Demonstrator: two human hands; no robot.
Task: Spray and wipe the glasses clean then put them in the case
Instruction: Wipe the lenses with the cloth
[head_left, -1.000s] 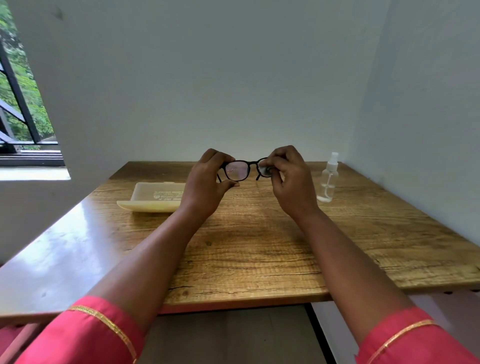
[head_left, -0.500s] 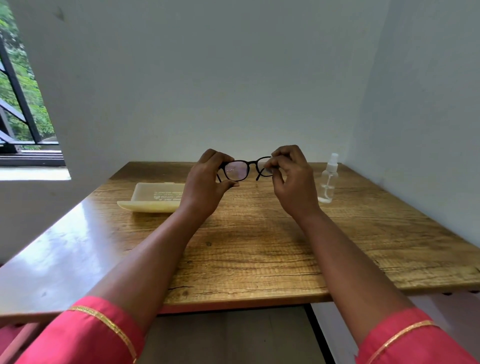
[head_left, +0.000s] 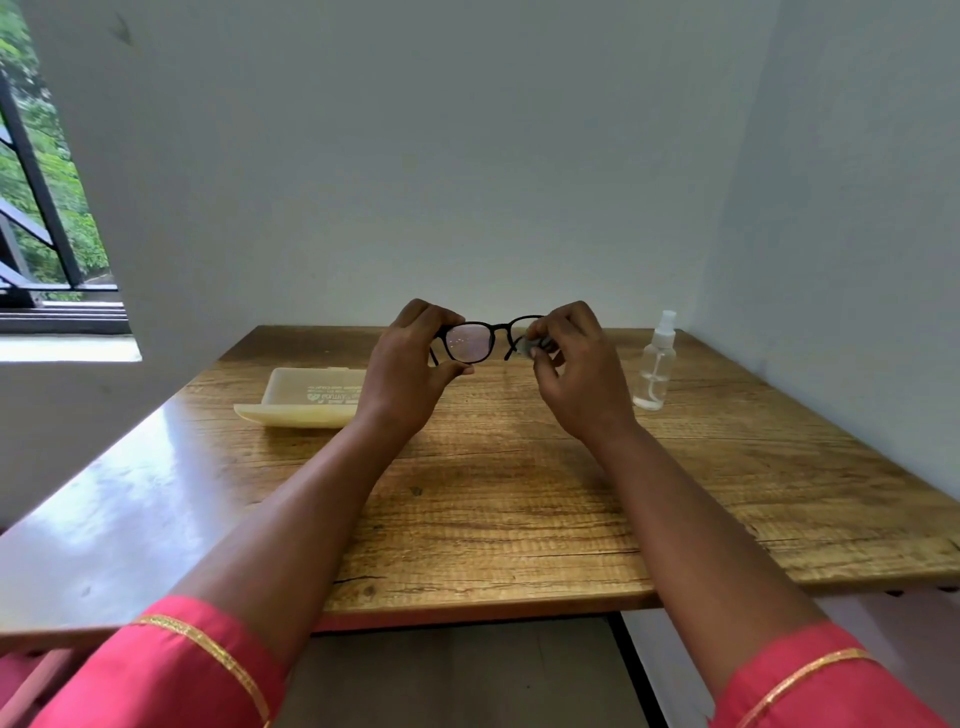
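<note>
Black-framed glasses (head_left: 480, 339) are held up above the far middle of the wooden table (head_left: 519, 493). My left hand (head_left: 410, 374) pinches the frame's left end between thumb and fingers. My right hand (head_left: 576, 374) pinches a small grey cloth (head_left: 532, 347) against the right lens, which is mostly hidden behind the fingers. The left lens shows faint specks. A cream glasses case (head_left: 306, 397) lies open on the table to the left. A small clear spray bottle (head_left: 655, 364) stands upright to the right of my right hand.
White walls close the table in at the back and on the right, near the bottle. A window (head_left: 47, 208) with black bars is at the far left. The table's front edge runs under my forearms.
My right hand's fingers have shifted on the right lens, so the grey cloth now shows. The glasses and my left hand have stayed where they were.
</note>
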